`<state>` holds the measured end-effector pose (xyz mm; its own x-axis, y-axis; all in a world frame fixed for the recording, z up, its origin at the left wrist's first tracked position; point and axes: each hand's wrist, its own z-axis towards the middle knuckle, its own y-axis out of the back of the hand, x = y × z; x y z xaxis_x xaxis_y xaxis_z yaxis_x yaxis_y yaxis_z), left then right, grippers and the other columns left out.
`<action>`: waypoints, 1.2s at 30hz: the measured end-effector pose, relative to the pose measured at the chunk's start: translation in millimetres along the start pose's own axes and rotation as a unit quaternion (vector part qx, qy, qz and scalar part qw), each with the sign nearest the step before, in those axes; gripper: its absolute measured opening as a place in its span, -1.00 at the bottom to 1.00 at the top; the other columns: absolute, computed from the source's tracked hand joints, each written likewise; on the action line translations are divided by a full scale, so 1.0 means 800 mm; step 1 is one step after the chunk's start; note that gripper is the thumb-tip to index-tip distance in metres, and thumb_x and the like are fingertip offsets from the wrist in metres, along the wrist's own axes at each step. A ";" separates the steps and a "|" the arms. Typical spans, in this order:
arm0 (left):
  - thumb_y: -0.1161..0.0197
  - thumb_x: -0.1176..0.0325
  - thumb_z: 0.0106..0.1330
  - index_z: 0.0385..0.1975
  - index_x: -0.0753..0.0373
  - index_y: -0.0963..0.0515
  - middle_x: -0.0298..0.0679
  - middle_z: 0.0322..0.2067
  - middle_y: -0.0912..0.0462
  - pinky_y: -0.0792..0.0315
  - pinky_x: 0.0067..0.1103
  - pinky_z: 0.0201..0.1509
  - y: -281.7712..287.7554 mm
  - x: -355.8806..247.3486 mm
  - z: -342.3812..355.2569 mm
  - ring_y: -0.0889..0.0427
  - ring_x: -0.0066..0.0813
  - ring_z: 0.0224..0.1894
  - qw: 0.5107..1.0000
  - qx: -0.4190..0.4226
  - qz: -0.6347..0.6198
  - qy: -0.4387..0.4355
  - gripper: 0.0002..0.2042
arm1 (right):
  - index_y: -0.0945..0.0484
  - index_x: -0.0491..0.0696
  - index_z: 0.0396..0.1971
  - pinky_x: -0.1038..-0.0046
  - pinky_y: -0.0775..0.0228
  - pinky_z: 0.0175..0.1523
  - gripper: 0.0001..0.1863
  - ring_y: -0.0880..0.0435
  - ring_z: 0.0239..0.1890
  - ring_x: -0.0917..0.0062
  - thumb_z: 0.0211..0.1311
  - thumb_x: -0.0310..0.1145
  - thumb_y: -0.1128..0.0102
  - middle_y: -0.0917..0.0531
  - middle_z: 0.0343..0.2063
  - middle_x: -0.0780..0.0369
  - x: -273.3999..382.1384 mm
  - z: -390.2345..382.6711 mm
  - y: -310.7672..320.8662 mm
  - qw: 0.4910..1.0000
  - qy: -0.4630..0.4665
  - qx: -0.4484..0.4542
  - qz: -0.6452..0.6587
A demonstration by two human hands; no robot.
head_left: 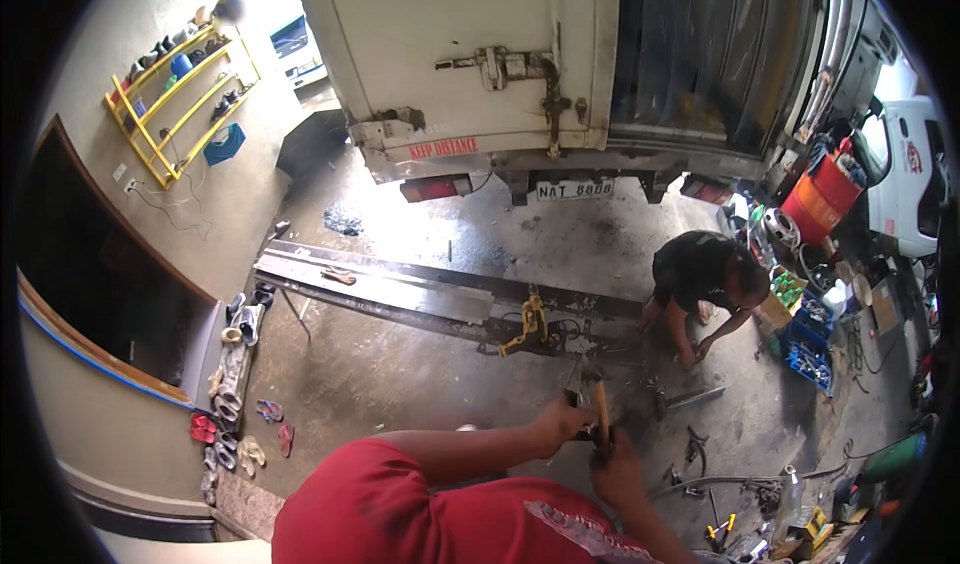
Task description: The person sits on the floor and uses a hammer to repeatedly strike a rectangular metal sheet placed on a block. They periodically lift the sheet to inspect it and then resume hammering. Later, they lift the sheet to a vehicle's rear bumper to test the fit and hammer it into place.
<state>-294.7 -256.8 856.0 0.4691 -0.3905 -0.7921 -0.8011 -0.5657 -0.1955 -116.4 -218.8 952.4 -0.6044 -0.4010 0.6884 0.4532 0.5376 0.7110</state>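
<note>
Close together in front of the red shirt (400, 514), the person's two hands work around a single wooden-handled tool (601, 404). The right hand (617, 469) is closed about its lower end; the left hand (562, 426) is just beside it with fingers curled near a small dark piece, and I cannot tell whether it grips that piece or the tool itself. The handle is one slim, straight, tan length, darker toward the right hand, with a dark, blurred part at the top whose shape is too unclear to name. Its long axis runs nearly upright in the view, leaning slightly left at the top, so the upper end points away from the person's body, toward the long bench (400, 289). The tool is above the floor (420, 384), on the near side of that bench and a little right of the one yellow clamp (535, 319) mounted there. One orange-handled tool (338, 276) lies on the bench's pale top. One co-worker (700, 274) in a dark shirt crouches by the right end, both hands low. Beyond stand one white truck body (430, 44) with two red tail lights, one red drum (822, 199) and one yellow rack (150, 144).
</note>
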 end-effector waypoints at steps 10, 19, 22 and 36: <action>-0.49 -0.03 0.26 0.41 0.37 -0.38 0.13 0.32 -0.57 -0.43 -0.26 0.47 0.304 -0.213 -0.039 -0.60 0.02 0.35 0.908 0.051 0.376 -0.179 -0.17 | -0.45 -0.21 0.17 0.05 -0.60 -0.16 -0.57 -0.73 -0.36 0.03 0.32 -0.51 -0.24 -0.67 -0.16 -0.07 0.103 0.172 -0.124 0.972 -0.114 -0.172 0.110; -0.47 0.21 0.36 0.31 0.33 -0.54 0.03 0.22 -0.69 -0.59 -0.35 0.25 0.615 -0.268 0.051 -0.72 -0.15 0.21 0.946 -0.099 0.287 -0.112 -0.43 | -0.42 -0.27 0.19 0.12 -0.56 0.08 -0.52 -0.70 -0.15 0.13 0.28 -0.57 -0.27 -0.63 -0.08 0.05 0.231 0.383 -0.195 0.906 -0.171 -0.183 0.340; -0.45 0.23 0.37 0.29 0.32 -0.55 0.02 0.18 -0.72 -0.61 -0.34 0.20 0.676 -0.344 0.114 -0.75 -0.15 0.17 0.895 -0.138 0.393 -0.163 -0.46 | -0.43 -0.26 0.14 0.07 -0.54 0.01 -0.59 -0.69 -0.17 0.10 0.33 -0.54 -0.24 -0.61 -0.12 0.01 0.237 0.483 -0.195 0.963 -0.111 -0.198 0.148; -0.50 -0.01 0.22 0.41 0.25 -0.42 0.08 0.38 -0.46 -0.46 -0.15 0.40 0.814 -0.716 0.393 -0.39 0.04 0.46 0.499 -0.279 0.709 -0.412 -0.21 | -0.45 -0.14 0.14 0.44 -0.40 -0.32 -0.60 -0.48 -0.36 0.62 0.34 -0.45 -0.28 -0.51 -0.28 0.31 0.349 0.878 -0.291 0.885 0.016 -0.219 0.411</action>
<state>-1201.9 -173.3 1000.2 -0.9196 -0.3844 0.0813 0.2262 -0.3487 0.9095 -850.7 65.0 878.7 0.0634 -0.0313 0.9975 0.9458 0.3208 -0.0501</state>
